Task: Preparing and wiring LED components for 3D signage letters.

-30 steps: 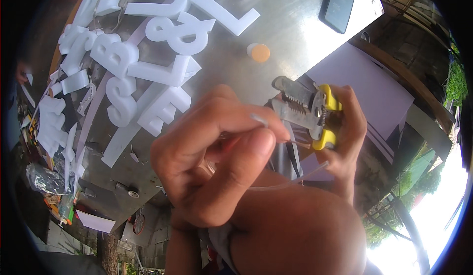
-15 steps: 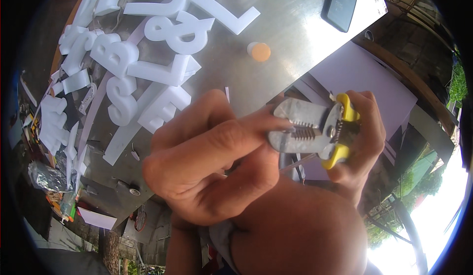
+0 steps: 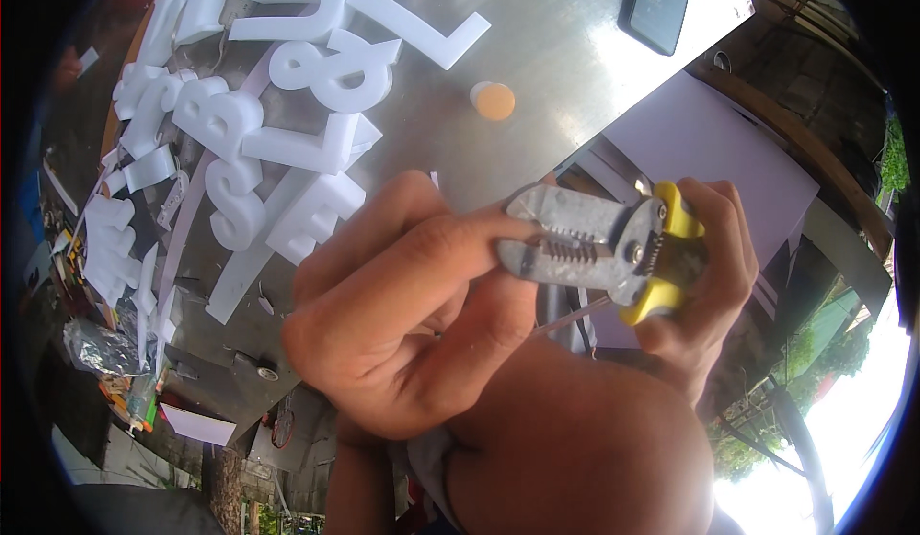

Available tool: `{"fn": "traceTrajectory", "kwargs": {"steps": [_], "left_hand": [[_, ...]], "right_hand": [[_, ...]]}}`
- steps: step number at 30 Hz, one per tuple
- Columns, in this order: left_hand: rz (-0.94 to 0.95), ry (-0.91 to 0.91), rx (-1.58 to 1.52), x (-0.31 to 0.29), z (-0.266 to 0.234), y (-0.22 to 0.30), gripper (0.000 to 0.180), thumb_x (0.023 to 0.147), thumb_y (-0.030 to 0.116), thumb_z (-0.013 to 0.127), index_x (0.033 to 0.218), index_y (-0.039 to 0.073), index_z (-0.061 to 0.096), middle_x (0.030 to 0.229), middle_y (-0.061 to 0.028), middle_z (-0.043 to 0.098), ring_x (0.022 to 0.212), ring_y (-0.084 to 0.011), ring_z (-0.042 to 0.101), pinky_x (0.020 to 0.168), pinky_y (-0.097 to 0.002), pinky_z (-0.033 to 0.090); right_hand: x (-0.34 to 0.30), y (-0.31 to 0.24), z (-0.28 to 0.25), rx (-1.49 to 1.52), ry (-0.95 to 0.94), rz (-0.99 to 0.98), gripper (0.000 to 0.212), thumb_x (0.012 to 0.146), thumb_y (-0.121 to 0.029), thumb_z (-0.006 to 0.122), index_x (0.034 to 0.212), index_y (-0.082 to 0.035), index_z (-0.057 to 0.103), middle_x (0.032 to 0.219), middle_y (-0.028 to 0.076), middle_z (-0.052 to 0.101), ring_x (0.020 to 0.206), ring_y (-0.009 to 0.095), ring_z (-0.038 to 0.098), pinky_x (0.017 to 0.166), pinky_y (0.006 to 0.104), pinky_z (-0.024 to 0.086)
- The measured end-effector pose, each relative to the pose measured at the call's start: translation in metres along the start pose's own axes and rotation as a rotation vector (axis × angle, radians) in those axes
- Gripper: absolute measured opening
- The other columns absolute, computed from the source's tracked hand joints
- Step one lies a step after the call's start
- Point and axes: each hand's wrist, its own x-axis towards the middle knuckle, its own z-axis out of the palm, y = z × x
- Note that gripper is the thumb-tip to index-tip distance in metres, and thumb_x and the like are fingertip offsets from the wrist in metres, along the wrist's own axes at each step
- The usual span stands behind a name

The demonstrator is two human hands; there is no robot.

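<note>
Pliers (image 3: 623, 248), one pair, with metal jaws, toothed inner edges and yellow handles; held up between the two hands, in front of a metal table (image 3: 446, 152). The handles are gripped by the right hand (image 3: 719, 286), its fingers curled around one handle and its thumb set against the other; the jaws are held slightly apart at the tips. Left hand (image 3: 402, 305): raised just left of the pliers, fingers bent, forefinger and thumb brought to the jaw tips; their ends are partly covered, and whether anything is pinched there cannot be told. Thin strand (image 3: 575, 316), one: seen just below the pliers, its ends hidden. Orange disc (image 3: 495, 102), one: placed beyond the pliers, slightly left. Dark phone (image 3: 659, 6), one: laid well beyond the pliers. White block letters (image 3: 292, 149), many: spread left of the pliers. Lilac sheet (image 3: 709, 142): seen right of and beyond the pliers.
</note>
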Motion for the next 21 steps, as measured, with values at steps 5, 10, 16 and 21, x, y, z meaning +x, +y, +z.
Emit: {"fn": "traceTrajectory", "kwargs": {"steps": [5, 10, 16, 21], "left_hand": [[0.066, 0.019, -0.076, 0.002, 0.009, -0.004, 0.004, 0.073, -0.006, 0.059, 0.077, -0.007, 0.059, 0.069, -0.0042, 0.052, 0.057, -0.0055, 0.044, 0.05, -0.017, 0.029], [-0.008, -0.129, -0.025, 0.007, 0.006, 0.007, 0.007, 0.075, -0.003, 0.058, 0.082, -0.006, 0.06, 0.071, -0.0048, 0.052, 0.057, -0.0057, 0.044, 0.05, -0.0173, 0.029], [0.021, -0.163, 0.019, 0.004, 0.008, 0.006, 0.01, 0.077, -0.002, 0.056, 0.084, -0.006, 0.061, 0.071, -0.0045, 0.052, 0.057, -0.0056, 0.042, 0.051, -0.018, 0.029], [-0.002, -0.114, 0.0, -0.002, 0.014, 0.009, 0.01, 0.076, -0.003, 0.056, 0.084, -0.007, 0.06, 0.074, -0.0077, 0.056, 0.058, -0.0065, 0.044, 0.052, -0.0187, 0.031]], "right_hand": [[-0.001, 0.005, 0.0, -0.002, 0.012, 0.006, 0.045, 0.052, -0.03, 0.064, 0.087, -0.001, 0.06, 0.072, 0.009, 0.049, 0.062, 0.022, 0.051, 0.055, 0.0314, 0.04], [-0.005, 0.008, -0.007, -0.046, 0.04, 0.012, 0.042, 0.053, -0.03, 0.063, 0.084, -0.001, 0.059, 0.068, 0.009, 0.049, 0.057, 0.021, 0.05, 0.053, 0.0306, 0.039], [-0.016, 0.009, 0.003, -0.035, 0.036, 0.106, 0.049, 0.045, -0.035, 0.061, 0.079, 0.0, 0.056, 0.063, 0.009, 0.047, 0.051, 0.021, 0.047, 0.049, 0.0308, 0.037], [-0.023, 0.004, 0.003, 0.071, -0.008, 0.169, 0.045, 0.055, -0.039, 0.064, 0.076, -0.001, 0.051, 0.061, 0.006, 0.045, 0.051, 0.015, 0.042, 0.049, 0.0268, 0.031]]}}
